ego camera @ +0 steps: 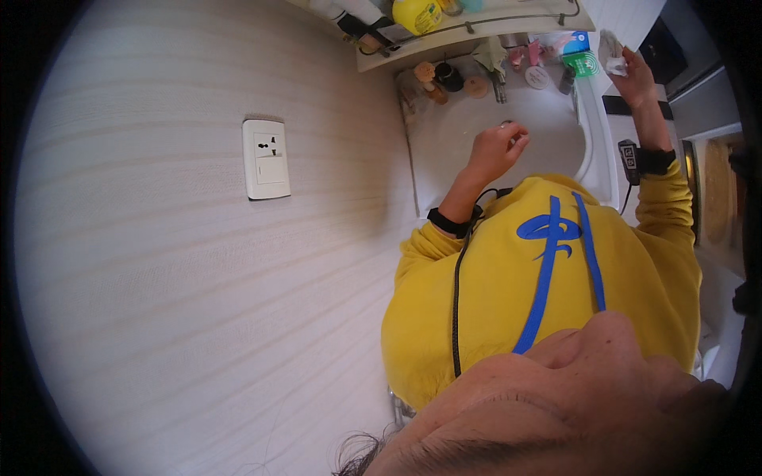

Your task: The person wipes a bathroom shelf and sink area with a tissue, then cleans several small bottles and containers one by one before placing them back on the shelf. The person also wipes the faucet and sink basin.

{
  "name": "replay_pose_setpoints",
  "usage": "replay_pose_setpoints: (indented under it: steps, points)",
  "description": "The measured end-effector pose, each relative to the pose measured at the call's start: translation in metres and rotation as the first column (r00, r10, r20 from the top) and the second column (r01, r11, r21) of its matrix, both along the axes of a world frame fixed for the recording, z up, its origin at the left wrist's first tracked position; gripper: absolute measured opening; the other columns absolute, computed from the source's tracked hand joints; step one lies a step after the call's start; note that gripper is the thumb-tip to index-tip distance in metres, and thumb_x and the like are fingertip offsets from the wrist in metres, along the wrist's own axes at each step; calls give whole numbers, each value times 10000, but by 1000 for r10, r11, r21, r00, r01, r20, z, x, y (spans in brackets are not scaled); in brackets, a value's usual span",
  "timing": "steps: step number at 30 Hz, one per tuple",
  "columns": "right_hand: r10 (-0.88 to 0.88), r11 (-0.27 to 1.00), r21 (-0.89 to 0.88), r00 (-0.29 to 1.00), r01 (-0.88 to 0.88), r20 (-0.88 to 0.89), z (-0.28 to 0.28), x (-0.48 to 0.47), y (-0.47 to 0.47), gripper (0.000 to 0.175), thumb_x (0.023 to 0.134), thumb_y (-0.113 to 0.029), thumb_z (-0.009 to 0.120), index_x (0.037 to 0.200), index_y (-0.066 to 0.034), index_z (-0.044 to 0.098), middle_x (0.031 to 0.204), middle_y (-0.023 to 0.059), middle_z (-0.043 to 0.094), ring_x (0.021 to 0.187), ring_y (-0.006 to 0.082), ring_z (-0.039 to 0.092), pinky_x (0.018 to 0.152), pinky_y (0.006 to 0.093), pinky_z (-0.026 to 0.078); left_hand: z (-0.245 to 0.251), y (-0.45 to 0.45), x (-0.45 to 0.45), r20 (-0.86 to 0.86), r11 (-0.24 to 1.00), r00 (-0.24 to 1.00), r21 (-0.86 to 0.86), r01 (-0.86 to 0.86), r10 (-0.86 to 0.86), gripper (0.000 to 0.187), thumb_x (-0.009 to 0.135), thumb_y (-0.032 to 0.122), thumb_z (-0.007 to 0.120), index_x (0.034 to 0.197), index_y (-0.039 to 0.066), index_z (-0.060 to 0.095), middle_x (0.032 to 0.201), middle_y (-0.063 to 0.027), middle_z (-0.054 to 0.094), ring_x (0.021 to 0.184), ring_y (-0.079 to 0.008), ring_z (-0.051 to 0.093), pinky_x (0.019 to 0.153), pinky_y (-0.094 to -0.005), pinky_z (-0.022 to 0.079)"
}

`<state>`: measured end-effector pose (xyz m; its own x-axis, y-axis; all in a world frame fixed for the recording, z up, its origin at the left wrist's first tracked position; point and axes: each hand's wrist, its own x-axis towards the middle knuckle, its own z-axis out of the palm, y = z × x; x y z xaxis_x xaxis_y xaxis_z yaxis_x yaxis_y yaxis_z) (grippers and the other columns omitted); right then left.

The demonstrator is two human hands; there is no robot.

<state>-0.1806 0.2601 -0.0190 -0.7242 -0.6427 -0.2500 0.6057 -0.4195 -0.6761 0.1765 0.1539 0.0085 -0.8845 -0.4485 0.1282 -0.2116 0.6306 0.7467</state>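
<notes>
My right hand (pixel 636 78) is stretched out at the upper right, its fingers closed on a small crumpled whitish piece (pixel 617 65), perhaps tissue or plastic. It is beside a green box (pixel 581 64) at the back corner of the white washbasin (pixel 601 149). Over the basin hangs my left hand (pixel 499 147), its fingers loosely curled; whether something small is between them cannot be told. The faucet (pixel 499 89) stands at the back of the basin, with a pale green cloth (pixel 492 55) draped over it.
Along the basin's back edge stand a black jar (pixel 449 77), a round white container (pixel 537 77) and several other toiletries. A shelf with a metal rail (pixel 476 25) carries a yellow bottle (pixel 417 15) above them. On the left, a wall bears a white socket (pixel 266 159). A black cable (pixel 457 297) runs down the yellow hoodie.
</notes>
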Motion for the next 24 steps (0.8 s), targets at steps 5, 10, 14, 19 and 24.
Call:
replay_pose_setpoints:
  steps: [5, 10, 14, 19, 24]
  points:
    - [169, 986, 86, 885, -146, -433, -5, 14, 3, 447, 936, -74, 399, 1355, 75, 344, 1294, 212, 437, 1213, 283, 419, 1070, 352, 320, 5, 18, 15, 14, 999, 999, 21, 34, -34, 180, 843, 194, 635, 939, 42, 650, 825, -103, 680, 642, -190, 643, 589, -285, 497]
    - [206, 764, 110, -79, 636, -975, 3, 21, -34, 329, 836, -37, 506, 1158, -50, 575, 1164, 176, 555, 1083, 307, 527, 939, 342, 409, 1, 31, 31, -2, 998, 998, 9, 65, -65, 173, 855, 190, 627, 954, 50, 651, 825, -98, 684, 642, -183, 645, 591, -273, 500]
    - [246, 753, 193, 3, 629, -969, -8, 34, -45, 250, 755, 20, 563, 981, -37, 651, 1025, 200, 594, 953, 317, 574, 856, 399, 453, -1, 41, 45, 53, 998, 996, 18, 67, -68, 176, 861, 189, 622, 973, 56, 652, 828, -97, 683, 647, -185, 643, 594, -269, 499]
    - [664, 644, 588, 25, 489, -747, -59, 77, -35, 251, 879, -82, 506, 1090, -53, 639, 1150, 150, 594, 1033, 329, 570, 915, 368, 440, -1, 49, 52, 88, 999, 995, 21, 43, -45, 190, 865, 208, 613, 977, 60, 653, 839, -94, 682, 674, -186, 644, 606, -280, 499]
    - [462, 776, 622, 766, -105, -447, -117, 98, 24, 291, 892, -141, 495, 1132, -9, 597, 1110, 119, 595, 1006, 231, 584, 882, 320, 457, -8, 53, 46, 164, 998, 986, 63, -1, -9, 209, 868, 235, 603, 955, 54, 658, 852, -100, 683, 701, -191, 645, 621, -298, 499]
